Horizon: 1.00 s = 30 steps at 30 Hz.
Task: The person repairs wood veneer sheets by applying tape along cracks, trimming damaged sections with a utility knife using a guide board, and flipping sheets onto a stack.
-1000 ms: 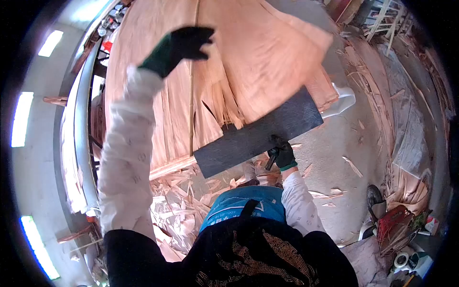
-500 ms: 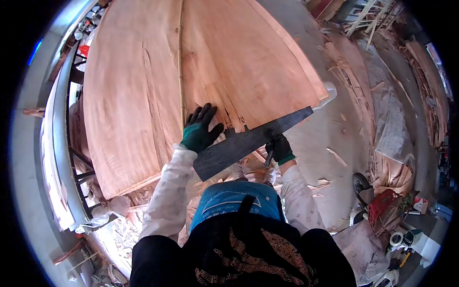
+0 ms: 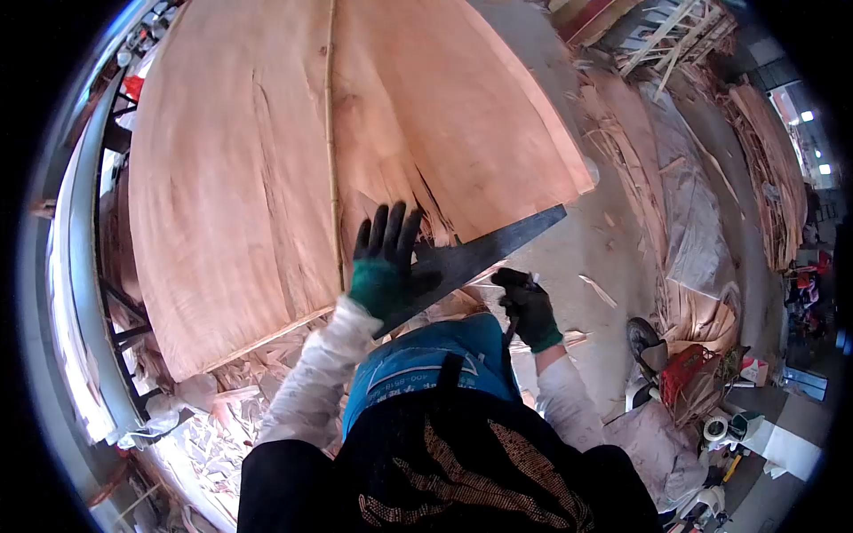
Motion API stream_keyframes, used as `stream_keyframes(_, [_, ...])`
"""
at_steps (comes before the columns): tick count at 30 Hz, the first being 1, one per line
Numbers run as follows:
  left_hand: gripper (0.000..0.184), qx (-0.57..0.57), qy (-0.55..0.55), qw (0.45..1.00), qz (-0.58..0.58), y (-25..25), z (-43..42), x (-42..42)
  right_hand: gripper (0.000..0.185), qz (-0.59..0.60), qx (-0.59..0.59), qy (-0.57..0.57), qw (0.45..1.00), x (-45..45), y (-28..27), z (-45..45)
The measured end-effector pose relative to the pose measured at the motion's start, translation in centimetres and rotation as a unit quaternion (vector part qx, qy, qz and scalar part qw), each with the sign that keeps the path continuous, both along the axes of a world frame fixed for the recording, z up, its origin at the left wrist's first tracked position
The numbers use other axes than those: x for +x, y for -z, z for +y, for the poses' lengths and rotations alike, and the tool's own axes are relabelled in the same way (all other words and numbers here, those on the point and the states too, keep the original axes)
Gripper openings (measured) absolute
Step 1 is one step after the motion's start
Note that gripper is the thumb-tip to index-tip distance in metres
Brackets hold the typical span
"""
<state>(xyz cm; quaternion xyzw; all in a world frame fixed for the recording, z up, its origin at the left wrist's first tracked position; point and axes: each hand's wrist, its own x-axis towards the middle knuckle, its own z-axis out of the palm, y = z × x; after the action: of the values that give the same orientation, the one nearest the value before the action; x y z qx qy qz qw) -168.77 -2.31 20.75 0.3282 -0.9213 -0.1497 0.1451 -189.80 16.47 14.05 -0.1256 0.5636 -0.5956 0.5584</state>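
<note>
While the left hand (image 3: 387, 263), near the centre of the head view, spread its gloved fingers over a dark board (image 3: 498, 249) and a wood sheet (image 3: 213, 195), whether it touched them could not be told. The sheet filled the upper left and centre. Apart from it, right of centre, the gloved right hand (image 3: 530, 313) curled around a dark tool (image 3: 510, 331), mostly hidden.

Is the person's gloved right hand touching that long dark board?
Apart. The head view shows a gap between the gloved right hand and the dark board's near edge, with floor visible between them.
</note>
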Motion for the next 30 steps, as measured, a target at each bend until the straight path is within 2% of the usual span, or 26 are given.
stream_keyframes(2, [0.086,-0.041,-0.028,0.999,-0.023,1.5,1.6,0.6,0.038,0.227,-0.063,-0.058,0.97,-0.3,3.7,-1.8])
stream_keyframes(3, [0.084,-0.06,-0.043,0.997,-0.036,1.7,2.3,0.8,0.039,0.209,-0.08,-0.05,0.973,-0.4,4.2,-2.9])
stream_keyframes(4, [0.072,-0.048,-0.065,0.997,0.017,1.8,3.2,0.7,0.039,0.192,-0.097,-0.042,0.976,-0.5,4.6,-3.9])
stream_keyframes(5, [0.067,-0.03,-0.029,0.999,0.032,2.4,4.1,1.1,0.04,0.042,-0.101,0.003,0.994,-0.4,3.4,-5.4])
stream_keyframes(6, [0.062,-0.014,0.004,0.999,0.047,3.5,5.0,1.6,0.04,-0.109,-0.104,0.044,0.988,-0.3,2.1,-6.6])
stream_keyframes(7, [0.058,0.001,0.036,0.997,0.061,4.0,5.7,2.0,0.042,-0.113,-0.128,0.046,0.984,-0.2,0.9,-7.3])
stream_keyframes(8, [0.051,0.046,0.05,0.994,0.084,1.7,6.5,1.8,0.043,-0.118,-0.152,0.047,0.98,-0.1,-0.5,-7.9])
stream_keyframes(9, [0.051,0.115,0.031,0.989,0.089,1.8,7.1,2.0,0.044,-0.124,-0.174,0.05,0.976,0.1,-2.0,-8.3])
stream_keyframes(11, [0.051,0.25,-0.01,0.963,0.105,2.8,8.0,1.9,0.045,-0.042,-0.172,0.021,0.984,-0.3,-5.8,-9.1])
stream_keyframes(13, [0.051,0.226,-0.048,0.963,0.138,3.3,8.3,0.7,0.044,0.039,-0.177,-0.047,0.982,-1.4,-9.0,-9.9])
stream_keyframes(14, [0.051,0.214,-0.068,0.962,0.154,3.5,8.4,0.0,0.04,0.044,-0.194,-0.064,0.978,-1.7,-9.5,-10.4])
stream_keyframes(17, [0.053,0.182,-0.134,0.955,0.194,4.3,9.0,-2.3,0.037,0.19,-0.214,-0.114,0.951,-2.5,-11.5,-12.6])
stream_keyframes(18, [0.054,0.166,-0.158,0.952,0.201,4.6,9.0,-3.1,0.036,0.206,-0.209,-0.123,0.948,-2.9,-11.2,-13.4])
stream_keyframes(21, [0.056,0.1,-0.216,0.949,0.205,5.7,8.2,-5.1,0.035,0.374,-0.304,-0.183,0.857,-4.5,-11.8,-15.9])
stream_keyframes(23, [0.058,0.036,-0.24,0.952,0.184,6.5,7.7,-6.3,0.034,0.386,-0.348,-0.203,0.83,-5.0,-12.8,-17.5])
stream_keyframes(24, [0.059,0.081,-0.265,0.936,0.218,6.6,7.5,-6.9,0.034,0.363,-0.35,-0.22,0.835,-5.0,-14.0,-17.9])
stream_keyframes(25, [0.059,0.059,-0.275,0.935,0.215,6.7,7.2,-7.5,0.033,0.339,-0.352,-0.237,0.84,-4.9,-15.0,-18.4])
stream_keyframes(26, [0.059,0.037,-0.284,0.935,0.211,6.6,6.7,-8.0,0.032,0.37,-0.265,-0.258,0.852,-4.9,-15.4,-19.3])
stream_keyframes(29, [0.061,0.0,-0.32,0.925,0.204,6.4,5.8,-9.6,0.035,0.331,-0.326,-0.259,0.847,-4.8,-13.7,-21.8])
stream_keyframes(30, [0.061,-0.009,-0.331,0.923,0.195,6.5,5.3,-10.0,0.036,0.221,-0.255,-0.29,0.896,-4.6,-15.7,-21.0])
